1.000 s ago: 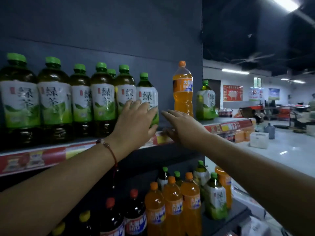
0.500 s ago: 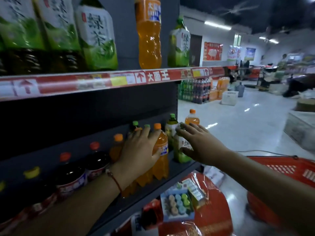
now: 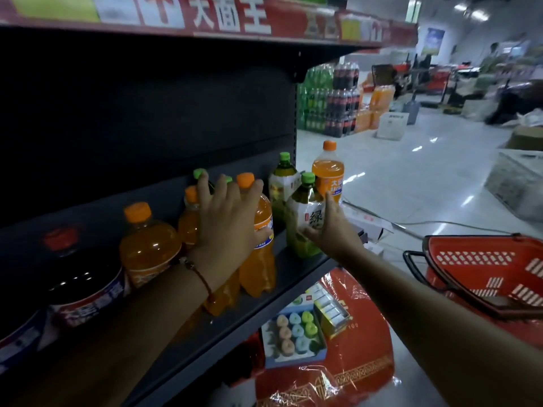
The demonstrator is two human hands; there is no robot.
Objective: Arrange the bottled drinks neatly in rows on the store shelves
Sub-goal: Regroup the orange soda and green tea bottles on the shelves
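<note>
- The person's left hand [image 3: 227, 218] lies spread, fingers fairly straight, over a cluster of tall clear plastic bottles of orange soda with orange caps [image 3: 258, 245] on the dark metal lower shelf [image 3: 235, 315]; the thumb side presses the front bottle's shoulder, the fingertips reach the caps behind.
- The right hand [image 3: 329, 227] is wrapped round the white-and-green label of a green-capped plastic bottle of green tea [image 3: 305, 218], thumb underneath, fingers partly hidden behind it.
- That tea bottle stands upright at the shelf's right end, just beside the orange cluster, with a second green tea bottle [image 3: 283, 183] behind it and a lone orange soda bottle [image 3: 328, 174] behind and to its right.
- What matters for the move: every bottle's long axis is vertical, and the stray tea bottle sits right of the orange row, nearer the right hand, so I'd guess that hand shifts it while the left steadies the row.
- A red plastic shopping basket [image 3: 484, 259] sits on the floor to the right.
</note>
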